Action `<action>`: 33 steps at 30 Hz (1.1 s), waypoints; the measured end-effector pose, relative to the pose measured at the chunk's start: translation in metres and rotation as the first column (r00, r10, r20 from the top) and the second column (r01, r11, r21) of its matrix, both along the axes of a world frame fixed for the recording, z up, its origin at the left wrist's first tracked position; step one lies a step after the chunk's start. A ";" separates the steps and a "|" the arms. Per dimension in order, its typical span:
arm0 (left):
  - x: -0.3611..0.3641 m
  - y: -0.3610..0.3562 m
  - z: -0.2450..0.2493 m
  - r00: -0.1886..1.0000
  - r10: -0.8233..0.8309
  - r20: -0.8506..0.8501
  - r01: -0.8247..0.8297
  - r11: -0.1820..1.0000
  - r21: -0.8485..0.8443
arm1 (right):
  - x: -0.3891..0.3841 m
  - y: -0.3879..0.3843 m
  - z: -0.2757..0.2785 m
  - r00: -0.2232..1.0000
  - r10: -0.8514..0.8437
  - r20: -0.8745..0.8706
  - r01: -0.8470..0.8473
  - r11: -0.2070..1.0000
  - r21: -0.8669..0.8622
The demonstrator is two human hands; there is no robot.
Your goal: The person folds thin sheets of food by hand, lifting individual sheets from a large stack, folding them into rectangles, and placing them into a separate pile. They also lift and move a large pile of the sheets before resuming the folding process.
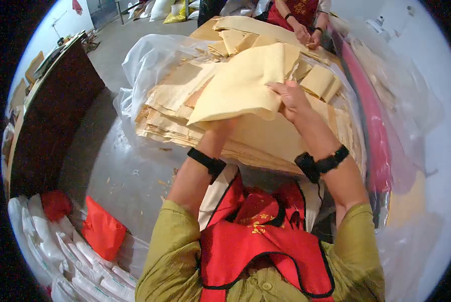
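Observation:
A pale yellow sheet [240,83], thin and flexible, is held up above a stack of similar sheets [266,138]. On its right edge my right hand [292,99] is closed, with the thumb lying over the top face. My left hand [226,125] reaches under the sheet's near left part, and its fingers are hidden there. Behind the held sheet lie folded yellow pieces [318,82] and more loose sheets [182,85] with rough edges.
Across the table a person's hands [307,36] are at work by the far sheets. Clear plastic film [135,65] drapes the table's left side. A dark-sided counter [54,116] stands left; white sacks [79,251] and a red bag [103,229] lie lower left.

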State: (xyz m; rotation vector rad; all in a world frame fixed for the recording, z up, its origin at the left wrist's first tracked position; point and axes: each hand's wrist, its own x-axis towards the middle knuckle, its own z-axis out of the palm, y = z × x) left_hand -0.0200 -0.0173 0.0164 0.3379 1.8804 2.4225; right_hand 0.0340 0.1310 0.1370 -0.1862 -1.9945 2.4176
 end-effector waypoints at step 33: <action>0.020 0.012 0.029 0.951 -0.153 0.268 0.243 0.907 -0.343 | 0.119 0.203 -0.089 0.966 -0.176 0.189 0.129 0.963 0.236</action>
